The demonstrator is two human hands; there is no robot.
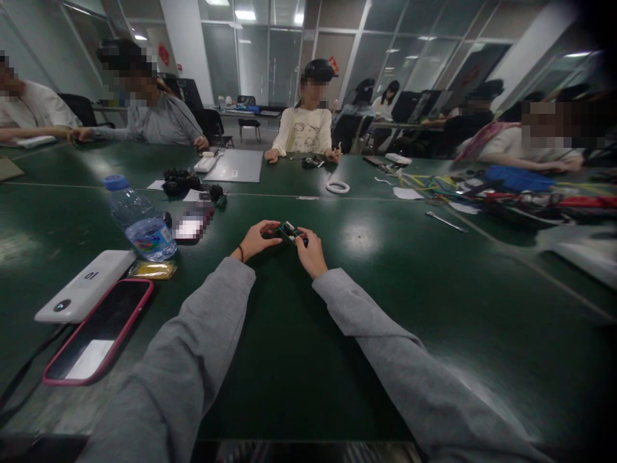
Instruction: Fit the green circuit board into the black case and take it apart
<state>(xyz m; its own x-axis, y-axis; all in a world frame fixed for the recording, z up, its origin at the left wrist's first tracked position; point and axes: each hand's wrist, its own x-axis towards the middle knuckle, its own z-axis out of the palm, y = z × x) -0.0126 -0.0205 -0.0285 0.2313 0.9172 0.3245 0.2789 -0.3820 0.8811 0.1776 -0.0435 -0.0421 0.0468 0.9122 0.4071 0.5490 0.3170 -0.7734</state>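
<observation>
A small green circuit board (288, 232) with white and blue parts on it is held between my two hands, just above the table. The thumb and fingers of my left hand (260, 239) pinch its left edge. On the other side, my right hand (311, 251) grips the board's lower right part, and the fingers hide some of it. The finer details of the board are too small to make out.
On the dark green table (385, 308), a water bottle (147, 222), a white power bank (87, 286) and a red-cased phone (101, 331) lie left. Tangled cables (520, 193) and a metal strip (446, 222) lie right. A white ring (337, 186) is ahead. Several people sit around.
</observation>
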